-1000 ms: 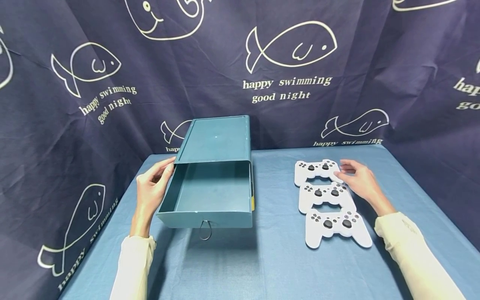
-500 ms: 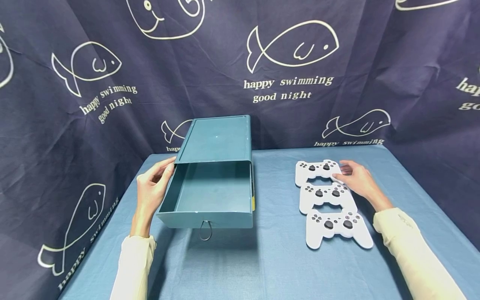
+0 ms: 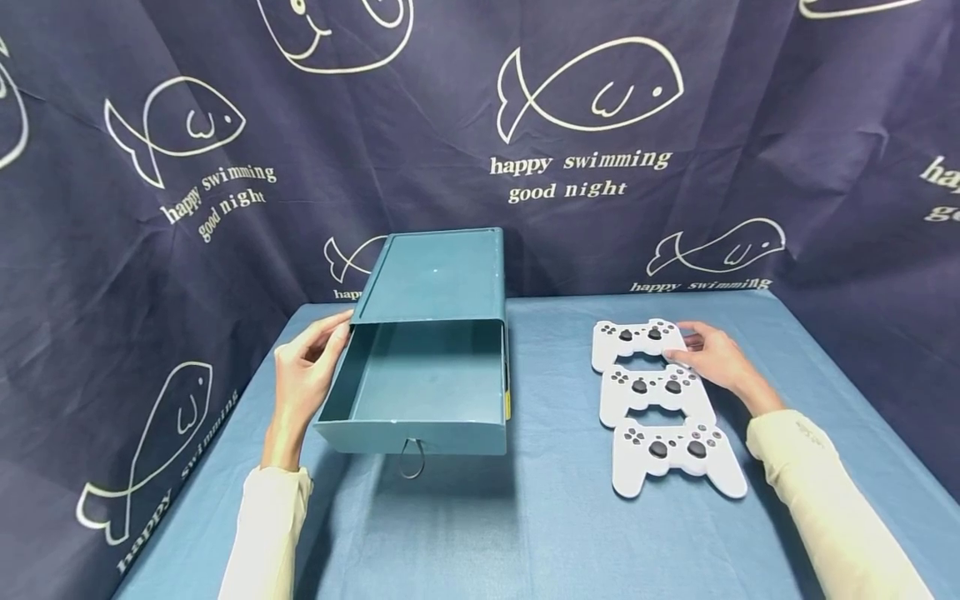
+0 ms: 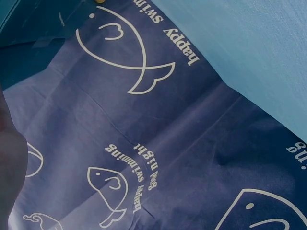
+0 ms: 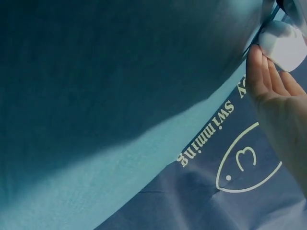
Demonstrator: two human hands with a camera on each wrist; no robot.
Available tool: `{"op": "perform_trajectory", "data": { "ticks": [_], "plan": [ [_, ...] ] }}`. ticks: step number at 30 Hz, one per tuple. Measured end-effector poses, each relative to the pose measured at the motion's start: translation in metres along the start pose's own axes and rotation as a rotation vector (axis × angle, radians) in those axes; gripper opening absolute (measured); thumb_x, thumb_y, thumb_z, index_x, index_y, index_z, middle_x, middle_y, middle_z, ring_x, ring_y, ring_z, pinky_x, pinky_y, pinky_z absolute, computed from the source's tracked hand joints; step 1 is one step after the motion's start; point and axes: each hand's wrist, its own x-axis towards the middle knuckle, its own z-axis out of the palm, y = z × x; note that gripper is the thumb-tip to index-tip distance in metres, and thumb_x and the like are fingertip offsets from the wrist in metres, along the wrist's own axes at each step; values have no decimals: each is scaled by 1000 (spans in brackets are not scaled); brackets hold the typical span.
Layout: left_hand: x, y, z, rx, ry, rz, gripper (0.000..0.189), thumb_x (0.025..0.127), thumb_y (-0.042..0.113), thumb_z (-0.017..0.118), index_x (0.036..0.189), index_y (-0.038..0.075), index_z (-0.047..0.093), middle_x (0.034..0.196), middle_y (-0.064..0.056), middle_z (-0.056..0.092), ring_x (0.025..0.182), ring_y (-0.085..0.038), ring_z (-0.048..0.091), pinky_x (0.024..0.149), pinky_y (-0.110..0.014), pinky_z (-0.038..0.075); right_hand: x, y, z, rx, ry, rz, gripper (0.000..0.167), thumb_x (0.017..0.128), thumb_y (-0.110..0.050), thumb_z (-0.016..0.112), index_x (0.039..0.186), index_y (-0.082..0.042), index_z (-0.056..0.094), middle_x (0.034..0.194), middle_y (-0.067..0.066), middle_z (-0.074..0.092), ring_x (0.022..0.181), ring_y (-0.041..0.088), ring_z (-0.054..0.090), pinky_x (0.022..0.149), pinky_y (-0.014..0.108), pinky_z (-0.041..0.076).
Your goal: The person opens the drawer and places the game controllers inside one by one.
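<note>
A teal drawer box (image 3: pixel 431 279) stands left of centre with its drawer (image 3: pixel 427 375) pulled out toward me. The inside of the drawer is bare, and a wire ring pull (image 3: pixel 412 458) hangs from its front. My left hand (image 3: pixel 303 367) grips the box's left side by the front edge, its fingertips partly hidden. On the right, three white game controllers lie in an overlapping column: a far one (image 3: pixel 637 335), a middle one (image 3: pixel 655 387) and a near one (image 3: pixel 675 450). My right hand (image 3: pixel 716 358) pinches the far controller's right handle, thumb on top; the right wrist view shows its fingers against that white handle (image 5: pixel 285 45).
A blue cloth (image 3: pixel 570 517) covers the table. Behind and at both sides hangs a dark blue curtain (image 3: pixel 420 142) with white fish drawings and lettering. A small yellow patch (image 3: pixel 507 405) shows at the drawer's right side.
My right thumb has come down onto the far controller's right handle, and the hand has settled around it. The left hand and the drawer box stay in place.
</note>
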Motion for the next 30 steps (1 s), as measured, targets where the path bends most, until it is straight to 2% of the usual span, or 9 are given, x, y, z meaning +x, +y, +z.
{"op": "perform_trajectory", "data": {
  "ticks": [5,9,13,18,30],
  "plan": [
    [0,-1,0,2,1,1,22,93,-16,65,113,-13,73,88,-25,74,78,6,66,69,-10,49,3,3,-1,10,-22,4,72,98,-24,73,147,16,40,129,44,56,119,56,56,100,64,44],
    [0,-7,0,-4,8,-12,22,93,-16,65,114,-12,73,88,-16,75,77,6,65,68,-11,49,6,4,-1,19,-39,14,73,98,-23,73,148,17,38,129,44,55,119,56,55,101,64,43],
    [-2,-20,0,-1,18,-31,24,93,-16,66,115,-10,74,88,-7,76,76,5,65,67,-11,48,8,5,-1,22,-52,27,75,98,-24,73,148,18,37,128,44,55,118,55,55,100,64,43],
    [-5,-36,0,14,17,-41,25,93,-15,67,116,-8,75,89,-6,76,76,5,65,66,-10,48,7,6,-1,15,-58,35,76,97,-26,74,148,18,37,127,43,56,117,54,55,99,63,43],
    [-6,-37,0,19,18,-43,26,93,-15,66,117,-8,74,90,-4,76,75,4,64,67,-10,48,12,10,0,8,-30,-2,73,94,-24,75,143,21,42,120,40,61,111,51,60,96,60,46]
  ]
}}
